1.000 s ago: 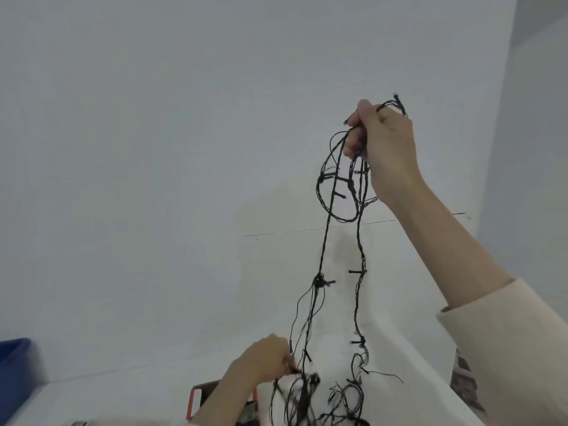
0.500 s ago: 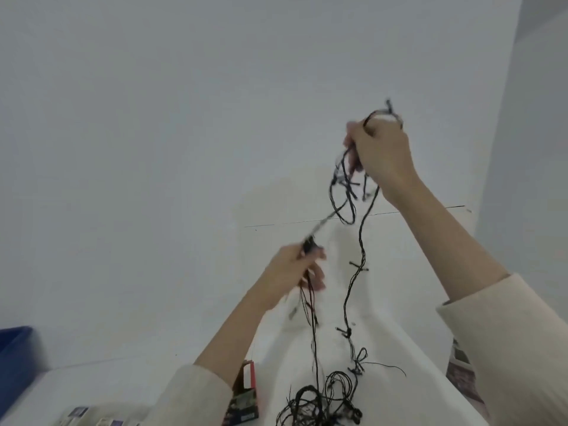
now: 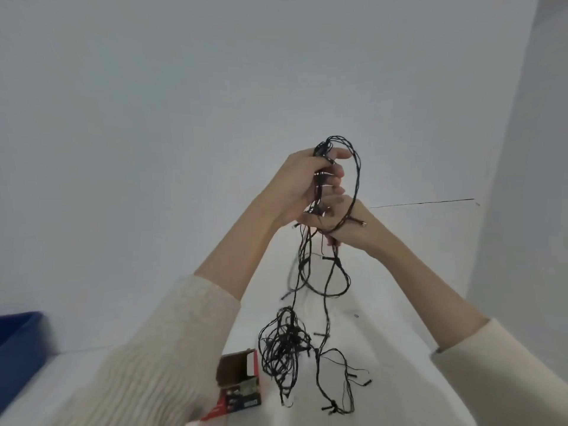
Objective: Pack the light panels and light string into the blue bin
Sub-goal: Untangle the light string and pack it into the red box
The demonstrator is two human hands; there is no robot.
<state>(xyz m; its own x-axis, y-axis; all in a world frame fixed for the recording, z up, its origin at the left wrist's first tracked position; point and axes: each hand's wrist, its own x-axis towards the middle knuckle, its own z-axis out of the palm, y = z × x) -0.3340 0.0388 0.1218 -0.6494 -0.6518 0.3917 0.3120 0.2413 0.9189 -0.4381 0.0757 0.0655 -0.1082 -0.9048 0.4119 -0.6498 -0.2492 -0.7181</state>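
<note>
One more loop of light string [image 3: 284, 339] has been gathered, the left hand [image 3: 302, 186] raised to the right hand [image 3: 349, 224] at frame centre, both clenched round strands.

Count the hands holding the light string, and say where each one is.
2. The left hand grips the upper loops of the light string. The right hand holds strands just below, against the left one. No other hands are visible.
</note>
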